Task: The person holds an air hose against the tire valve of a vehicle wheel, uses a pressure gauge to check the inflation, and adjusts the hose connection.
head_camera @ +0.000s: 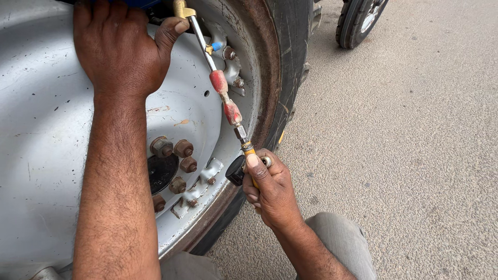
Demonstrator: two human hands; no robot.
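Nearest, the right hand is curled tight around the yellow grip end of a slim metal inflator rod, thumb pressed along it. The rod slants up and left across the grey steel wheel rim, carrying two worn red sleeves. Five rusty lug nuts cluster beside the hub. Farther up, the left hand presses the rod's brass end, fingers closed against the rim; rough concrete lies right
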